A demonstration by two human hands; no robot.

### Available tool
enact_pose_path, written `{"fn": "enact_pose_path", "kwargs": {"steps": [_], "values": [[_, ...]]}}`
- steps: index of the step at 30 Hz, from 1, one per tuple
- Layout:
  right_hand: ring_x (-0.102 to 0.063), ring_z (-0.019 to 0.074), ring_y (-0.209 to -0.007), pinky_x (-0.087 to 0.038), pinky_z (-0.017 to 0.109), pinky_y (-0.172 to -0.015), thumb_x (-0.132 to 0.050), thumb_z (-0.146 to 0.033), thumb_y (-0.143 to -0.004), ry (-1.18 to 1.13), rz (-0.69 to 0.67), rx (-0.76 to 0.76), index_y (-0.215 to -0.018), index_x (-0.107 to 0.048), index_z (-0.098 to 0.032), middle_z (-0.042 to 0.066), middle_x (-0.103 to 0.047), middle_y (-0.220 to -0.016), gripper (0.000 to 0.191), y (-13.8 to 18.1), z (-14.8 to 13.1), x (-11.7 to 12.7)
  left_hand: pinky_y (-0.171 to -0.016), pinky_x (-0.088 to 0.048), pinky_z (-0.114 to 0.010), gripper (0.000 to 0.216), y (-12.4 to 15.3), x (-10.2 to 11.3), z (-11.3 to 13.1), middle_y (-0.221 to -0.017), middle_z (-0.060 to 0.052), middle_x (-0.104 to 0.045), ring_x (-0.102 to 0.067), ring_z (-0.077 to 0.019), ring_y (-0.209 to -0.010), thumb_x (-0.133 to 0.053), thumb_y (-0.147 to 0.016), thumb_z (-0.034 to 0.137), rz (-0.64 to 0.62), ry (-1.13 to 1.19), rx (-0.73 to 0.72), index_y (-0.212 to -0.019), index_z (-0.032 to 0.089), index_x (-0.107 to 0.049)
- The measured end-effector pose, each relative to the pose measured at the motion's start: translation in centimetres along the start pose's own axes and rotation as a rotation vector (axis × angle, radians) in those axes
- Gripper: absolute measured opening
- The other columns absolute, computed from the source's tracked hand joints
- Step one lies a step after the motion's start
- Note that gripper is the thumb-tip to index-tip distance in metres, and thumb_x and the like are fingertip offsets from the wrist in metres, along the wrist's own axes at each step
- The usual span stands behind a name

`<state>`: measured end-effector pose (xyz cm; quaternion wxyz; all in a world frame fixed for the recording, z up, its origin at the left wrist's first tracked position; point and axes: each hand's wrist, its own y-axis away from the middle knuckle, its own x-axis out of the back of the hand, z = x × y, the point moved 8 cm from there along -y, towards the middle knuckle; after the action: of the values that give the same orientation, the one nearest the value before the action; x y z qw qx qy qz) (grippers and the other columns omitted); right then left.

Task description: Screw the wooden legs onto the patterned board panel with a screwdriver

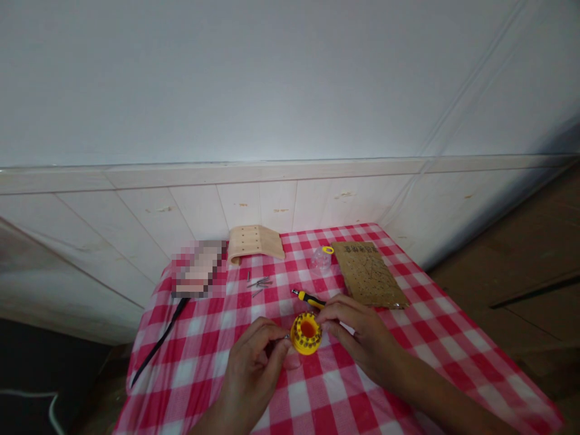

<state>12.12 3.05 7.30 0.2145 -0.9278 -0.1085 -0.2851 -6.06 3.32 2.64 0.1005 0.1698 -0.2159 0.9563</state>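
Here, one yellow bit holder [307, 348] is sitting on the surface [312, 393], hole facing upward, axis near upright. The left hand [254, 362] is pinching one small metal piece [287, 336], mostly hidden; the right hand [356, 329] is touching the holder's side, grip unclear. One screwdriver [310, 298] is pointing far-left, handle end covered. Several metal pins [261, 282] are overlapping, uncountable.

The bare left hand [251, 365] curls above the near half of the red-and-white checked tabletop [199, 344], its thumb and forefinger tips pinched together. The bare right hand [362, 338] reaches leftward, fingers bent, thumb beneath. Its bare forearm [430, 386] slants in from toward the near right corner.
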Motion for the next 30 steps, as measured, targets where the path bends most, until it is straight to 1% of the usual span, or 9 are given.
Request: {"fn": "enact_pose_path", "kwargs": {"steps": [6, 11, 14, 17, 20, 23, 26, 28, 30], "values": [[-0.065, 0.0176, -0.075, -0.053, 0.03, -0.068, -0.052, -0.025, -0.099, -0.01, 0.002, -0.096, -0.088, -0.064, -0.023, 0.004, -0.068, -0.084, 0.016, -0.6, 0.3, 0.9, -0.056, -0.048, -0.021, 0.014, 0.0, 0.0, 0.0, -0.078, -0.003, -0.066, -0.063, -0.0142, -0.067, -0.059, -0.095, 0.023, 0.008, 0.02, 0.002, -0.084, 0.021, -0.068], [-0.069, 0.019, -0.079, -0.059, 0.034, -0.073, -0.05, -0.035, -0.102, -0.159, 0.119, -0.181, -0.094, -0.061, -0.023, 0.005, -0.071, -0.086, 0.018, -0.9, -0.5, 3.1, -0.058, -0.052, -0.021, 0.013, 0.1, 0.1, -0.1, -0.082, -0.005, -0.068, -0.066, -0.0156, -0.072, -0.062, -0.094, 0.023, 0.019, 0.131, 0.028, -0.086, 0.02, -0.071], [-0.067, 0.0165, -0.069, -0.059, 0.03, -0.065, -0.049, -0.037, -0.103, -0.197, 0.165, -0.173, -0.092, -0.061, -0.023, 0.003, -0.069, -0.077, 0.021, -1.0, -1.5, 3.7, -0.062, -0.056, -0.022, 0.011, -0.1, 0.4, -0.2, -0.084, -0.006, -0.07, -0.068, -0.0165, -0.076, -0.066, -0.092, 0.022, 0.047, 0.243, 0.05, -0.086, 0.021, -0.075], [-0.066, 0.0151, -0.065, -0.056, 0.028, -0.062, -0.048, -0.032, -0.103, -0.094, 0.161, -0.118, -0.098, -0.066, -0.025, 0.001, -0.069, -0.075, 0.02, -1.1, -2.6, 3.4, -0.062, -0.056, -0.022, 0.008, -0.4, 0.8, -0.1, -0.079, -0.004, -0.071, -0.068, -0.0154, -0.072, -0.072, -0.087, 0.02, 0.08, 0.321, 0.074, -0.082, 0.022, -0.078], [-0.069, 0.0161, -0.073, -0.056, 0.029, -0.066, -0.046, -0.024, -0.102, -0.033, 0.122, -0.06, -0.103, -0.071, -0.027, 0.002, -0.072, -0.083, 0.025, -1.1, -3.4, 2.4, -0.061, -0.056, -0.021, 0.007, -0.6, 1.0, -0.3, -0.075, -0.003, -0.074, -0.07, -0.0149, -0.068, -0.075, -0.084, 0.018, 0.089, 0.374, 0.118, -0.079, 0.022, -0.079], [-0.072, 0.0175, -0.079, -0.057, 0.029, -0.067, -0.053, -0.021, -0.098, -0.085, 0.124, -0.096, -0.109, -0.069, -0.027, 0.002, -0.074, -0.089, 0.021, -0.9, -3.2, 1.6, -0.058, -0.057, -0.02, 0.007, -0.5, 1.0, -0.4, -0.074, -0.003, -0.076, -0.071, -0.0151, -0.065, -0.077, -0.083, 0.02, 0.078, 0.415, 0.174, -0.078, 0.022, -0.081], [-0.071, 0.0167, -0.072, -0.056, 0.027, -0.063, -0.058, -0.019, -0.095, -0.123, 0.116, -0.152, -0.103, -0.068, -0.027, 0.001, -0.075, -0.084, 0.014, -0.7, -3.1, 0.9, -0.054, -0.057, -0.021, 0.006, -0.3, 0.9, -0.4, -0.074, -0.003, -0.078, -0.071, -0.0151, -0.061, -0.078, -0.083, 0.024, 0.073, 0.458, 0.206, -0.078, 0.023, -0.081], [-0.071, 0.0164, -0.072, -0.056, 0.027, -0.064, -0.058, -0.019, -0.095, -0.087, 0.104, -0.098, -0.094, -0.069, -0.027, 0.0, -0.075, -0.083, 0.014, -0.8, -3.8, 0.6, -0.053, -0.058, -0.021, 0.006, -0.2, 0.8, -0.3, -0.073, -0.003, -0.078, -0.071, -0.0157, -0.06, -0.078, -0.083, 0.025, 0.064, 0.475, 0.213, -0.078, 0.023, -0.082], [-0.07, 0.0167, -0.077, -0.057, 0.028, -0.069, -0.057, -0.018, -0.096, -0.043, 0.1, -0.027, -0.092, -0.07, -0.027, 0.001, -0.074, -0.085, 0.016, -1.0, -4.7, 0.2, -0.054, -0.058, -0.022, 0.007, -0.2, 0.7, -0.2, -0.072, -0.003, -0.077, -0.071, -0.0161, -0.06, -0.078, -0.083, 0.027, 0.06, 0.482, 0.206, -0.079, 0.023, -0.081]]}}
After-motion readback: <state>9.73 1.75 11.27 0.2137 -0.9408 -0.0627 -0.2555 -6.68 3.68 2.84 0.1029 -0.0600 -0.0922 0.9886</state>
